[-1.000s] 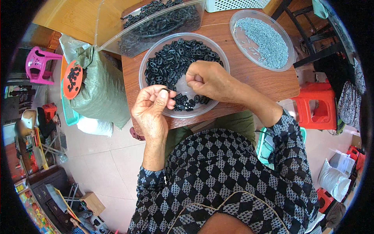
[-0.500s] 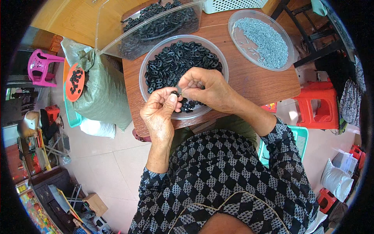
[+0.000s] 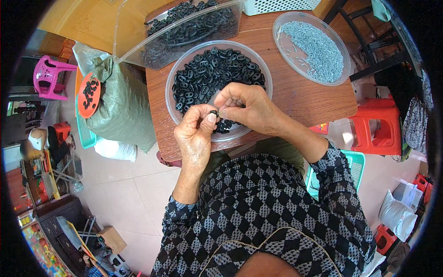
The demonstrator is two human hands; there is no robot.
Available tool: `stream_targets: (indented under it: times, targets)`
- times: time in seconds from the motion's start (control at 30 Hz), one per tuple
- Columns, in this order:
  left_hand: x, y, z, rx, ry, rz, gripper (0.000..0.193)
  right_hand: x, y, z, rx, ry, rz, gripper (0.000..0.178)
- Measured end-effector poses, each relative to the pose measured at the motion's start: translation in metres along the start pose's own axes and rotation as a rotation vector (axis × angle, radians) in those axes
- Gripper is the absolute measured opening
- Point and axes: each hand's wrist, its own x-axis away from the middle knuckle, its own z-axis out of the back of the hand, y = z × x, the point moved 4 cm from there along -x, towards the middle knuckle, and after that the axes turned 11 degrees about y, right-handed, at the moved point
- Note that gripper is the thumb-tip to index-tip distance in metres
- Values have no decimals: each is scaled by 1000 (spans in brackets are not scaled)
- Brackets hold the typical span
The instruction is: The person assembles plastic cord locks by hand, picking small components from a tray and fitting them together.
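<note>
My left hand [image 3: 194, 134] pinches a small black plastic piece [image 3: 214, 112] between thumb and fingertips. My right hand [image 3: 253, 109] meets it there, its thumb and forefinger pressed together at the piece's edge; whatever they hold is too small to make out. Both hands are over the near side of a round clear tub [image 3: 270, 87]. Inside it lies a heap of black plastic pieces [image 3: 212, 69] with paired holes. To the right, a round clear tray [image 3: 278, 39] carries many small silvery metal pins or screws [image 3: 318, 53].
A clear bin [image 3: 177, 44] of similar black parts stands behind the tub on the wooden table [image 3: 307, 99]. Left are a green sack [image 3: 122, 106] and an orange plate [image 3: 82, 99] with black pieces. Right are a red stool [image 3: 377, 127] and a teal basket [image 3: 354, 164].
My two hands have shifted slightly right and stay together. The black piece now sits more upright in my left fingertips.
</note>
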Motion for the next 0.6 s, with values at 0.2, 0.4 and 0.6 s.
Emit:
stream_targets:
  times: [0.2, 0.4, 0.6]
  targets:
    - [2, 1, -3, -93, 37, -73, 5, 2, 1, -5, 7, 22, -23, 12]
    - [-5, -3, -7, -59, 99, -29, 5, -7, 4, -5, 17, 36, -58, 14]
    - [-8, -5, -4, 8, 83, 20, 6, -9, 7, -1, 40, 44, -18, 14]
